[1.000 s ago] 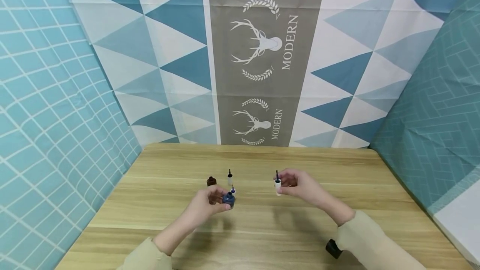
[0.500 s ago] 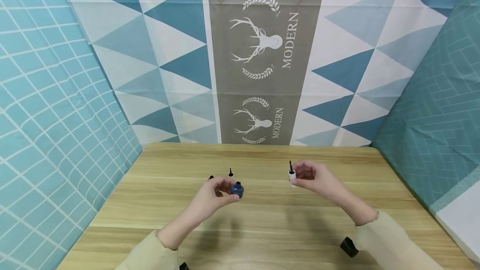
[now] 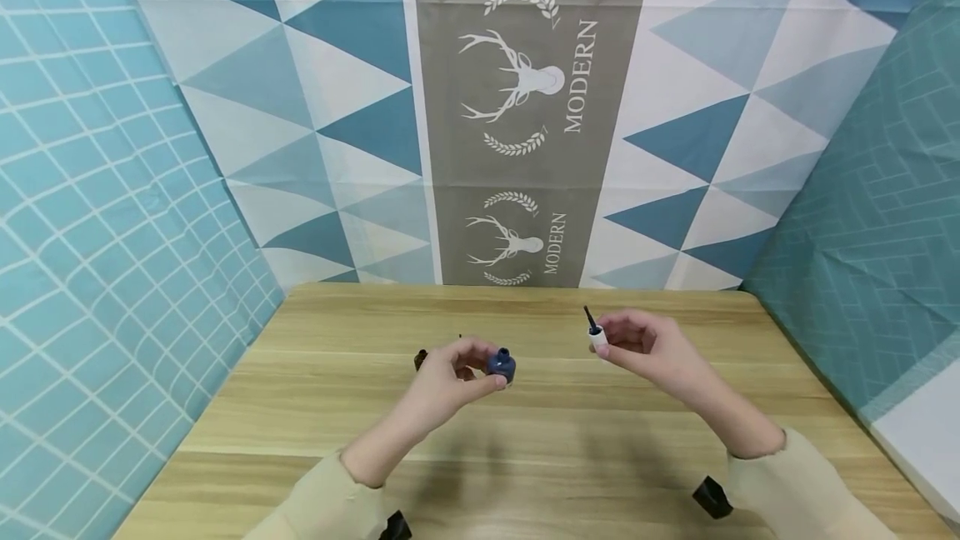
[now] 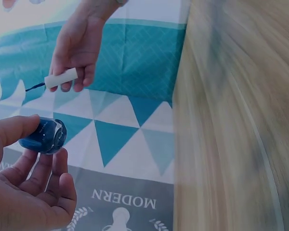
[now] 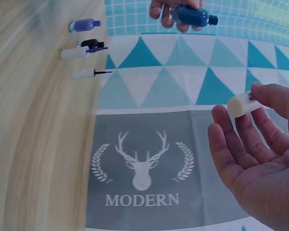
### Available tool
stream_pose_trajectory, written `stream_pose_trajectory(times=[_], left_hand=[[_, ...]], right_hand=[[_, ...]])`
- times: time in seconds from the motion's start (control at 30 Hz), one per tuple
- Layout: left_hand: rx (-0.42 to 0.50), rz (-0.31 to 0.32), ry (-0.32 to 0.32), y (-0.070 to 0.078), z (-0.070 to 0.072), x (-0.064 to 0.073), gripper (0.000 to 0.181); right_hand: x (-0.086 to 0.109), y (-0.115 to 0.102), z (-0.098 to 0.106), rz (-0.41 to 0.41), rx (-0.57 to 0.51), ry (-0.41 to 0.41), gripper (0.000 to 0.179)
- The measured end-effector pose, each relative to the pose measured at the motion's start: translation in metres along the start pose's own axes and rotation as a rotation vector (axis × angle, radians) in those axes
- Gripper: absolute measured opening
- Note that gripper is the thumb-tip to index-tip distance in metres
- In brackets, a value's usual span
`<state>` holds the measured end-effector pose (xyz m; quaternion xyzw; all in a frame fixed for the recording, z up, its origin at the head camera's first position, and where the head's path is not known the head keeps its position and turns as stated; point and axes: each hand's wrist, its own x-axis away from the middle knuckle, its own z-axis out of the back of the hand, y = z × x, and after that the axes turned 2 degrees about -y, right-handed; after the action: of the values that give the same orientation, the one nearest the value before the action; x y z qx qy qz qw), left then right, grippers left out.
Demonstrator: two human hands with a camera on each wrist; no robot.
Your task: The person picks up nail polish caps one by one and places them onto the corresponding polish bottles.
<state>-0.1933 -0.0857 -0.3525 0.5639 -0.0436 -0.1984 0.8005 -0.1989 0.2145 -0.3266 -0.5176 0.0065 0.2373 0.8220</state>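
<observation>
In the head view my left hand (image 3: 453, 377) holds a dark blue nail polish bottle (image 3: 501, 366) between thumb and fingers, its neck uncapped and pointing up. To the right, my right hand (image 3: 656, 352) pinches a white nail polish cap (image 3: 598, 338). Its dark brush (image 3: 590, 318) points up and slightly left. Cap and bottle are apart, both raised above the wooden table (image 3: 540, 432). The left wrist view shows the blue bottle (image 4: 44, 135) near and the white cap (image 4: 61, 78) beyond it. The brush is hidden in the right wrist view, behind the cap (image 5: 242, 105).
Standing on the table in the right wrist view are a purple bottle (image 5: 84, 25), a dark bottle (image 5: 92, 44), a white cap with a purple brush (image 5: 74, 53) and another with a black brush (image 5: 84, 73). My left hand mostly covers them in the head view.
My left hand has carried the blue bottle right and up, away from the standing caps. My right hand has moved right and up with its cap, whose brush now tilts left.
</observation>
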Motion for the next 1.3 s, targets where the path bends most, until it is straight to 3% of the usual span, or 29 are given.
stream_pose_trajectory(times=[0.23, 0.43, 0.87, 1.17, 1.3], left_hand=[[0.017, -0.017, 0.013, 0.001, -0.007, -0.005, 0.031], [0.031, -0.033, 0.024, 0.0, -0.013, -0.012, 0.031], [0.083, -0.063, 0.034, -0.014, -0.032, -0.021, 0.031], [0.071, -0.051, 0.022, 0.002, -0.04, -0.014, 0.027], [0.062, -0.053, 0.028, -0.014, -0.047, -0.017, 0.028]], right_hand=[[0.004, -0.013, 0.003, 0.003, 0.057, 0.028, 0.032], [0.003, -0.022, 0.005, -0.013, 0.043, 0.046, 0.033], [0.0, -0.031, 0.009, 0.064, 0.067, 0.085, 0.025], [-0.001, -0.029, 0.007, 0.079, 0.136, 0.089, 0.022], [-0.001, -0.025, 0.004, 0.068, 0.199, 0.082, 0.02]])
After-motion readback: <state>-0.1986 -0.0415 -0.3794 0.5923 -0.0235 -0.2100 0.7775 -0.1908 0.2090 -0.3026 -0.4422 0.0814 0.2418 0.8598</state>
